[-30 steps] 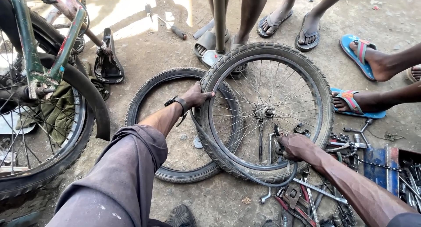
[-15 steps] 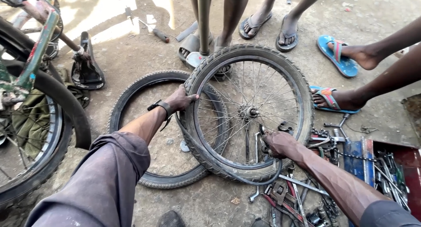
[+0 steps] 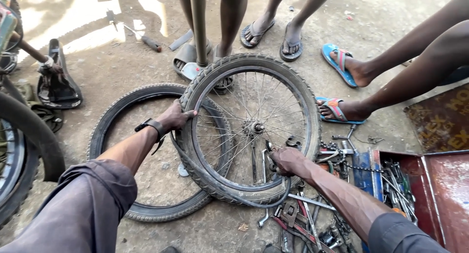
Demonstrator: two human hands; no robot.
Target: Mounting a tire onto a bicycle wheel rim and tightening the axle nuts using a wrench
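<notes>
Bicycle wheel [image 3: 251, 128] stands nearly upright on the dirt ground [image 3: 122, 62], and both of the person's hands are on it. Left hand [image 3: 175, 117] is closed around the knobbly tyre at the wheel's upper left edge, fingers curled over the tread, a dark watch strap on the wrist. Right hand [image 3: 288, 161] is down at the lower right of the rim, closed on what looks like a thin metal tool and on the black inner tube [image 3: 234, 197] that hangs out in a loop below the wheel; exactly how the fingers hold the tool is hard to tell.

By the look of it the job is partway along: the tyre sits mostly on the rim, but the tube sags loose along the bottom, so that stretch seems unfinished. A second, bare tyre [image 3: 105, 136] lies flat on the ground behind and to the left of the wheel, partly under it.

Spanners and other hand tools [image 3: 303, 219] are scattered just under the right arm, beside an open red toolbox [image 3: 435, 184]. Several other people's feet in sandals [image 3: 337, 62] stand around the far side. Part of another bicycle [image 3: 19, 150] fills the left edge, and a black saddle [image 3: 56, 84] lies near it
</notes>
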